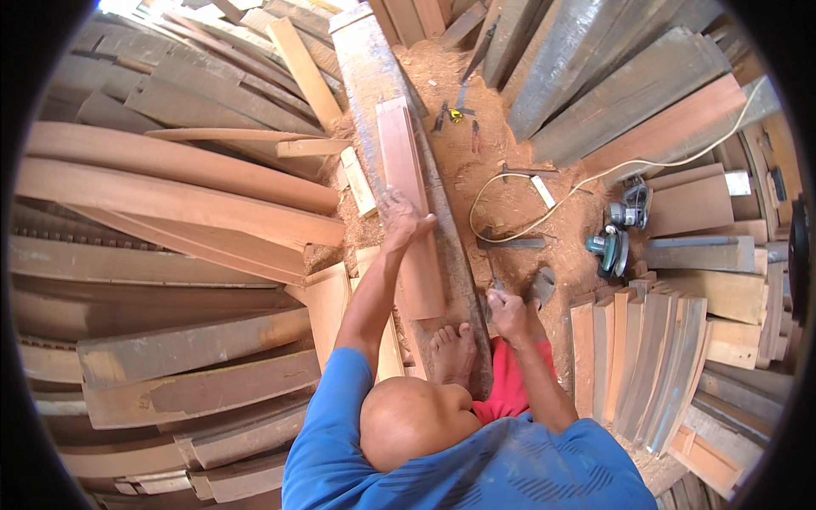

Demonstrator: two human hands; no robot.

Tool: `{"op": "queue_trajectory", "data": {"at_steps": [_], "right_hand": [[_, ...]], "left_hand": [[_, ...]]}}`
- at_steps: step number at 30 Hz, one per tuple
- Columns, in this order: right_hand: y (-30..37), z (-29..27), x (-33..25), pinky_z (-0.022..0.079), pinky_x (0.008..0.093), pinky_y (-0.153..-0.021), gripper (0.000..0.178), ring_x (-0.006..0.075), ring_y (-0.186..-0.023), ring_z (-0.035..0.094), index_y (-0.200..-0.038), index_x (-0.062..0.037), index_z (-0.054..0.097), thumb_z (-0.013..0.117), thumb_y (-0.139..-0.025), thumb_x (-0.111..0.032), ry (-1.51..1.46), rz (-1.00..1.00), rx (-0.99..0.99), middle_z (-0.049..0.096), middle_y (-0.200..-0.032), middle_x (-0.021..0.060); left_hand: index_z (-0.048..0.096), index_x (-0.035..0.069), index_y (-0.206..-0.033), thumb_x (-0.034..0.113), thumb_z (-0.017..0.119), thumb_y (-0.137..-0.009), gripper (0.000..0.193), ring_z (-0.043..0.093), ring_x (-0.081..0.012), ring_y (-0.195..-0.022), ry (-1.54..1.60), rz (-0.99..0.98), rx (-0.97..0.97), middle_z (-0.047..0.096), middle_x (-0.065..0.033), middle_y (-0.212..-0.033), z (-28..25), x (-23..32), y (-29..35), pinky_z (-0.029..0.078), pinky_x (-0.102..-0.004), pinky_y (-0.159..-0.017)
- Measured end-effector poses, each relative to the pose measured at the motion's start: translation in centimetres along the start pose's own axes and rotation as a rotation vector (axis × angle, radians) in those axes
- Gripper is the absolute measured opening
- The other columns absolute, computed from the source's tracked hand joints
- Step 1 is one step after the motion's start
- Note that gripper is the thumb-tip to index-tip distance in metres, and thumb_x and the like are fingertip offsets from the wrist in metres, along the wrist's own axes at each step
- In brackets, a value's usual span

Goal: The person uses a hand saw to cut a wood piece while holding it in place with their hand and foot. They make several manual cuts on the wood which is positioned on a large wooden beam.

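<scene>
My left hand (403, 219) lies across a reddish-brown wooden board (422, 276), fingers at its left edge and thumb at its right. This board rests lengthwise on a long, worn, dusty plank (371, 72). To the right of the plank, my right hand (508, 314) is closed around a slim, dark-shafted tool (491, 265) pointing away from me. The tool's far end lies close to dark items on the floor, and I cannot make out its kind. Near the board's close end, my bare foot (453, 353) is on the plank.
Curved boards (178, 195) and stacked planks fill the left. More planks (629, 93) lean at the far right. Pliers (476, 136) and a yellow tape measure (456, 115) lie on sawdust. A pale cord (586, 182) loops near a green circular saw (608, 249). Short boards (637, 357) stand nearby.
</scene>
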State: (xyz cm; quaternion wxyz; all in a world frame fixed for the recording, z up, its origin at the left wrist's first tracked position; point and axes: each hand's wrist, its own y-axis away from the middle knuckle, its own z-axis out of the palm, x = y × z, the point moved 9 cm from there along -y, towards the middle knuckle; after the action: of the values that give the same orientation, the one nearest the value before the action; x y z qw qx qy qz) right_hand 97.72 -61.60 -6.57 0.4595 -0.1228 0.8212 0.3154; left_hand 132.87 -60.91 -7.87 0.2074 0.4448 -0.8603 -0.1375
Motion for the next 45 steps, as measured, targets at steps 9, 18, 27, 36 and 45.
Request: {"op": "queue_trajectory", "data": {"at_steps": [9,18,27,36,45], "right_hand": [[-3.0,-9.8,-4.4,0.056,0.0277,-0.084,0.051,0.0123,-0.090,0.065,-0.153,0.0083,0.044,0.055,-0.107,-0.012,-0.671,-0.049,0.221,0.068,-0.104,0.0077],[-4.6,-12.8,-8.8,0.057,0.0345,-0.074,0.048,0.0196,-0.075,0.068,-0.147,0.0108,0.050,0.057,-0.107,-0.016,-0.264,-0.216,0.179,0.071,-0.088,0.0122],[-8.4,-13.6,-9.9,0.057,0.0342,-0.072,0.041,0.0200,-0.075,0.072,-0.141,0.0026,0.057,0.064,-0.105,-0.017,-0.260,-0.226,0.161,0.073,-0.086,0.0113],[-9.1,-12.5,-8.4,0.056,0.0308,-0.070,0.032,0.0139,-0.076,0.068,-0.129,0.0051,0.065,0.070,-0.102,-0.011,-0.358,-0.282,0.170,0.072,-0.087,0.0108],[-5.5,-11.4,-5.2,0.054,0.0294,-0.066,0.032,0.0129,-0.072,0.066,-0.127,0.0072,0.066,0.072,-0.100,-0.011,-0.380,-0.225,0.117,0.072,-0.085,0.0108]], "left_hand": [[0.005,-0.007,-0.165,0.034,0.083,-0.074,0.127,0.017,-0.0537,-0.156,-0.025,0.399,0.049,0.019,-0.0356,-0.168,1.8,-3.0,5.2,0.016,-0.0592,-0.128],[0.019,0.009,-0.167,0.043,0.084,-0.080,0.114,0.026,-0.0532,-0.151,-0.036,0.487,0.217,0.021,-0.0335,-0.167,-2.9,8.5,3.1,0.020,-0.0621,-0.124],[0.036,0.007,-0.157,0.036,0.078,-0.084,0.089,0.035,-0.0525,-0.144,-0.057,0.634,0.188,0.036,-0.0367,-0.154,-0.6,16.3,-5.9,0.024,-0.0625,-0.120],[0.040,0.005,-0.154,0.031,0.076,-0.087,0.080,0.036,-0.0484,-0.146,-0.032,0.606,0.217,0.044,-0.0314,-0.152,0.8,15.0,-0.8,0.025,-0.0595,-0.121],[0.036,0.006,-0.157,0.030,0.077,-0.087,0.085,0.038,-0.0459,-0.145,-0.033,0.499,0.265,0.048,-0.0271,-0.151,2.2,12.2,3.7,0.024,-0.0590,-0.119]]}}
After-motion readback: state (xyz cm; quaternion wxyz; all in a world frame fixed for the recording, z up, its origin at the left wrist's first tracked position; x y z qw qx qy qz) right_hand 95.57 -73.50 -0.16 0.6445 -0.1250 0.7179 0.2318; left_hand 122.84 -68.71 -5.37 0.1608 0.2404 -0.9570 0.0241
